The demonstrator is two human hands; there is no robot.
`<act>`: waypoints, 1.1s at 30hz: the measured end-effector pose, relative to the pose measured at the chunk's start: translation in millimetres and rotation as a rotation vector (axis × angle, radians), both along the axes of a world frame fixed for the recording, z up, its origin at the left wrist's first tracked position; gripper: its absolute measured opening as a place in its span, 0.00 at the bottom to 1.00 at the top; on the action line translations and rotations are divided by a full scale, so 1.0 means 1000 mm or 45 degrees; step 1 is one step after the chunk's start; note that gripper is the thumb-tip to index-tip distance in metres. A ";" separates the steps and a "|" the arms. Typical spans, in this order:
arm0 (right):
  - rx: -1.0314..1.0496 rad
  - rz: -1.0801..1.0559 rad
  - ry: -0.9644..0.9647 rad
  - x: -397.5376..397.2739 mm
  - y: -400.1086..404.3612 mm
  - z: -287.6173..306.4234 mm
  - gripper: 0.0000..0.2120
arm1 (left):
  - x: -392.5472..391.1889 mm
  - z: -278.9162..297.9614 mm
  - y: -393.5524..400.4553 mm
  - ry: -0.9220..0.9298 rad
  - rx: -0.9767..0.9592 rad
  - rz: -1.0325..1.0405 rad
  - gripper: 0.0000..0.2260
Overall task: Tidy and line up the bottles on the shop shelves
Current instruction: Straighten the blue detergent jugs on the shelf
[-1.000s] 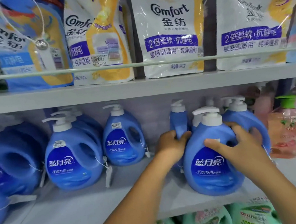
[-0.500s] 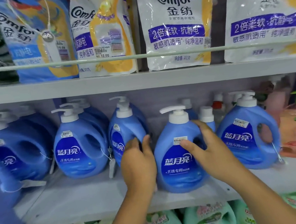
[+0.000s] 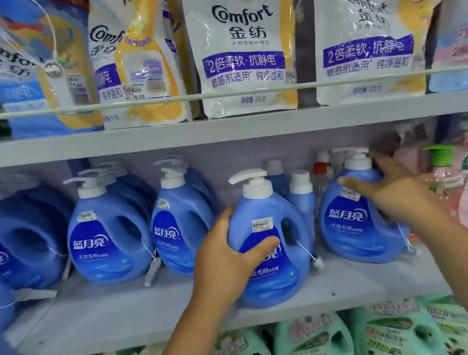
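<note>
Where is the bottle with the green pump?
In the head view, the green-pump bottle stands at the far right of the middle shelf, just right of the right hand and the blue bottle it touches.

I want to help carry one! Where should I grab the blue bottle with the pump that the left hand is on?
Probably by the handle on the right side of the bottle. It stands upright with that hole facing right, uncovered, so fingers could hook through from the right. The left hand only cups its smooth left side.
</note>
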State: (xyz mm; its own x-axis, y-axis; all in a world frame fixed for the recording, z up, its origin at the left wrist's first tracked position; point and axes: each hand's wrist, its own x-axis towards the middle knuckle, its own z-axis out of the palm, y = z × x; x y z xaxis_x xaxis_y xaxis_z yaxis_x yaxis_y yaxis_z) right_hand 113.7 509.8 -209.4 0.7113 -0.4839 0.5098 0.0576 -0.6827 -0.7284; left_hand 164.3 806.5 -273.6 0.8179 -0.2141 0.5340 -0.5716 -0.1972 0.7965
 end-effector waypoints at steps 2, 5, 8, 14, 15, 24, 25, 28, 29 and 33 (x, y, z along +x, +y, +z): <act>0.018 0.015 0.023 0.003 -0.011 0.000 0.18 | -0.011 -0.004 0.010 0.041 -0.057 -0.014 0.30; -0.050 -0.040 0.070 -0.009 -0.023 -0.004 0.24 | -0.028 -0.014 0.048 0.044 -0.082 0.094 0.35; -0.151 0.018 0.087 -0.008 -0.044 -0.022 0.35 | -0.037 -0.011 0.103 0.037 -0.122 0.262 0.35; 0.048 0.266 0.125 -0.017 0.044 -0.022 0.31 | -0.013 0.004 0.197 0.060 -0.035 0.455 0.29; 0.039 0.300 0.131 -0.020 0.071 -0.017 0.30 | -0.005 0.005 0.208 0.075 -0.018 0.467 0.30; 0.016 0.596 0.029 0.011 0.225 -0.006 0.17 | 0.047 -0.010 0.240 0.046 -0.175 0.402 0.25; -0.002 0.603 0.025 0.013 0.235 -0.008 0.17 | 0.052 -0.014 0.240 0.054 -0.194 0.413 0.26; -0.017 0.619 0.008 0.018 0.261 -0.016 0.18 | 0.059 -0.022 0.234 0.079 -0.303 0.457 0.22; -0.024 0.614 -0.013 0.020 0.268 -0.019 0.21 | 0.060 -0.024 0.233 0.091 -0.321 0.471 0.19; -0.111 0.542 -0.101 0.039 0.283 -0.025 0.24 | 0.068 -0.025 0.234 0.110 -0.315 0.504 0.18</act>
